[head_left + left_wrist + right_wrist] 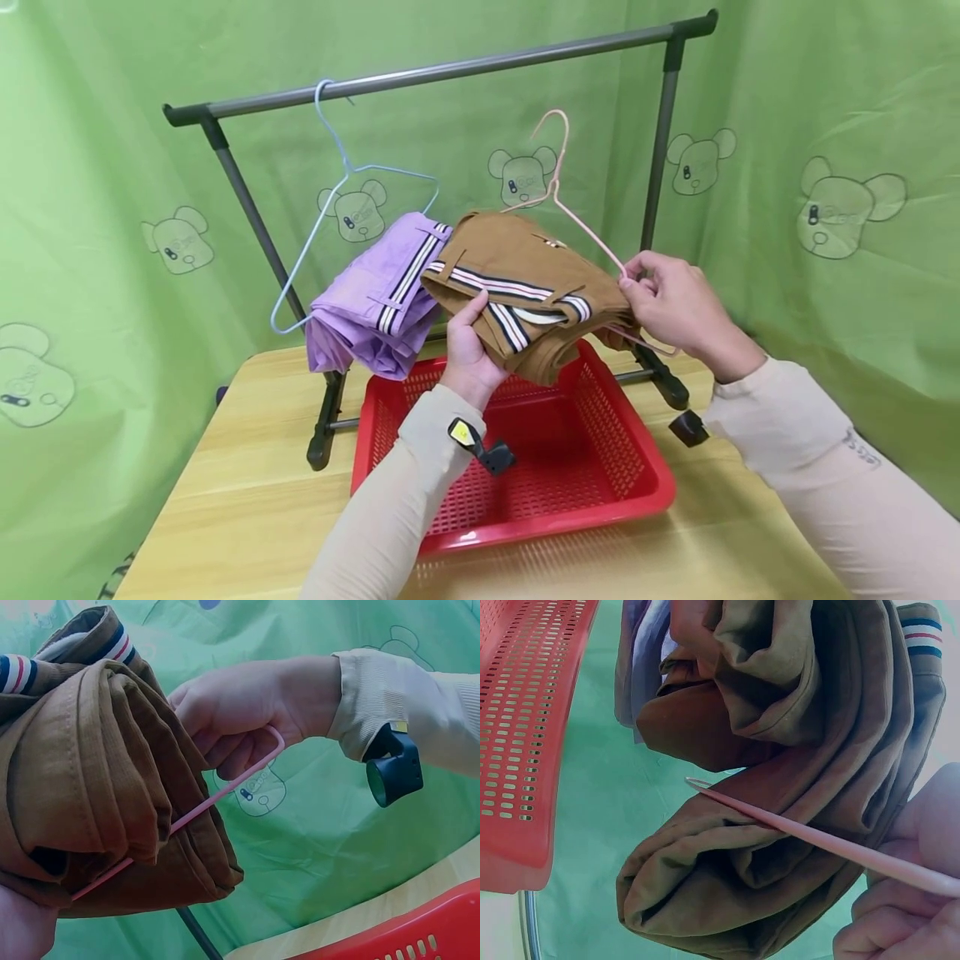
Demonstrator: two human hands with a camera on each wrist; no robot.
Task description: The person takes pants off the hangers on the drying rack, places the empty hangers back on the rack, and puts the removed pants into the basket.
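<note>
Brown trousers (525, 250), folded into a bundle with a striped waistband, are held up over the red basket in the head view. My left hand (472, 358) grips them from below, its thumb on the waistband. A pink hanger (555, 187) passes through the folds, hook upward and apart from the rack bar. At its right corner, my right hand (667, 304) pinches the hanger beside the trousers. In the left wrist view, the hanger's lower bar (217, 796) emerges from the folds toward that hand. The left fingers are mostly hidden beneath the cloth.
Purple trousers (378, 287) hang on a blue hanger (347, 168) hooked over the left part of the grey rack bar (487, 67). The red basket (660, 492) stands on the wooden table (247, 442) between the rack's feet. A green curtain (825, 100) surrounds everything.
</note>
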